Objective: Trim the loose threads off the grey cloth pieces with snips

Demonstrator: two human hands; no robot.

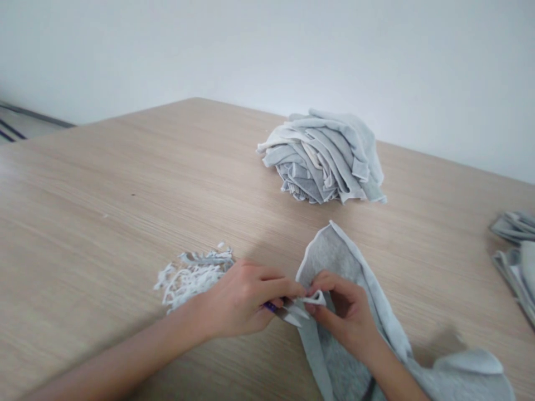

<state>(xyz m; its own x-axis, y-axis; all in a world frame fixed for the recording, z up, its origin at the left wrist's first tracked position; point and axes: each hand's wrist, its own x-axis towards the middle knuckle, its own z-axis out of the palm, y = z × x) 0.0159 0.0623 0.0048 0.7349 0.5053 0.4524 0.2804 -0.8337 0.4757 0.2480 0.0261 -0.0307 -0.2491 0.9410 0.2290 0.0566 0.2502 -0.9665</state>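
Note:
My left hand (251, 298) is closed round a small pair of scissors (292, 315). Its silver blades point right and stand slightly apart, and a bit of purple handle shows; the rest is hidden in the palm. The left fingertips meet those of my right hand (346, 312) at the cloth's edge. Between thumb and fingers, my right hand pinches a folded white-edged corner of a grey cloth (351, 362). This cloth, apparently a sewn knit piece, spreads beneath the right hand and runs off the bottom right. The blades lie just below the pinched fold.
A heap of white and grey trimmings (194, 281) lies left of my left hand. Farther back stands a pile of folded grey cloths (326, 156). More grey cloths (520, 267) lie at the right edge of the wooden table (125, 167), which meets a white wall.

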